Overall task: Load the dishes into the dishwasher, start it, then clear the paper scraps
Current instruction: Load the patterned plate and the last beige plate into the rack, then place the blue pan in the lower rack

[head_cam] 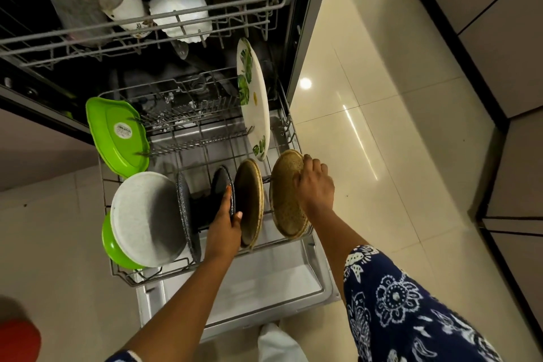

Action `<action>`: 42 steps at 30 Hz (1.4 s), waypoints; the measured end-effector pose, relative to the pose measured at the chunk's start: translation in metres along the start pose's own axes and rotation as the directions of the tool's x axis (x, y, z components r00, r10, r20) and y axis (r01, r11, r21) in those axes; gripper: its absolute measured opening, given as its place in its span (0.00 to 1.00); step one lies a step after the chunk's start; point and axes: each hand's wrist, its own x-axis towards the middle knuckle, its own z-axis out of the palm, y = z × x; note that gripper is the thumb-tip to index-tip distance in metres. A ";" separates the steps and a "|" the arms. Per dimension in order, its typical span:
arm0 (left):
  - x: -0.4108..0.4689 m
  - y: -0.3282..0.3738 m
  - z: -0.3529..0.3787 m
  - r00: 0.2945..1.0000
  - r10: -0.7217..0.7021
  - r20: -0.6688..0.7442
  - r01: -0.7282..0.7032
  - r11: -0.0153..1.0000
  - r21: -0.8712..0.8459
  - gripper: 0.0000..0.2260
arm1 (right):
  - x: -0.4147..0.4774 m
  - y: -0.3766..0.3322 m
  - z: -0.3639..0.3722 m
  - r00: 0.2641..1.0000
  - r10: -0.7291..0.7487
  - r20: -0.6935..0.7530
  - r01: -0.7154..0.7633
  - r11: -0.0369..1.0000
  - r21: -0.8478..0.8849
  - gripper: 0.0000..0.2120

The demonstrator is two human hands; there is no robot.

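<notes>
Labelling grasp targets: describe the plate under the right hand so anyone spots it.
In the open dishwasher's lower rack, look at the near row of plates on edge. It is the rightmost, a speckled tan plate with the right hand gripping its rim. Its neighbour, the brown plate, shows a darker smooth face; the left hand holds the black plate beyond.

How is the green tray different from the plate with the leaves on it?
The green tray is bright green all over; the leaf plate is white with green leaf prints. The green tray has a wavy edge, while the leaf plate has a smooth one. The green tray stands at the left of the lower rack and shows a round sticker; the leaf plate stands at the right with no sticker showing. Both stand on edge in that rack.
</notes>
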 end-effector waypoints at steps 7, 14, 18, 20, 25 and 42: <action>-0.013 0.024 -0.038 1.000 -0.017 0.007 0.018 0.999 -0.046 0.23 | -0.026 -0.030 -0.044 0.997 -0.082 -0.011 0.080 0.993 -0.091 0.25; -0.099 0.055 -0.163 0.966 0.124 -0.225 -0.188 0.940 -0.286 0.12 | -0.120 -0.135 -0.138 0.977 -0.214 0.025 0.212 0.975 0.063 0.15; -0.156 0.023 -0.260 0.925 0.079 -0.372 -0.249 0.865 -0.435 0.09 | -0.175 -0.227 -0.166 0.924 -0.376 0.068 0.364 0.920 0.147 0.13; -0.180 -0.005 -0.321 0.878 0.024 -0.478 -0.272 0.847 -0.457 0.09 | -0.202 -0.289 -0.168 0.876 -0.477 0.070 0.457 0.868 0.195 0.12; -0.232 -0.092 -0.490 0.718 -0.105 -0.688 -0.339 0.810 -0.478 0.08 | -0.263 -0.476 -0.152 0.736 -0.675 0.045 0.627 0.705 0.331 0.14; -0.299 -0.372 -0.855 0.280 -0.411 -0.867 -0.059 0.895 -0.443 0.07 | -0.404 -0.915 -0.064 0.240 -0.960 0.144 0.888 0.277 0.368 0.12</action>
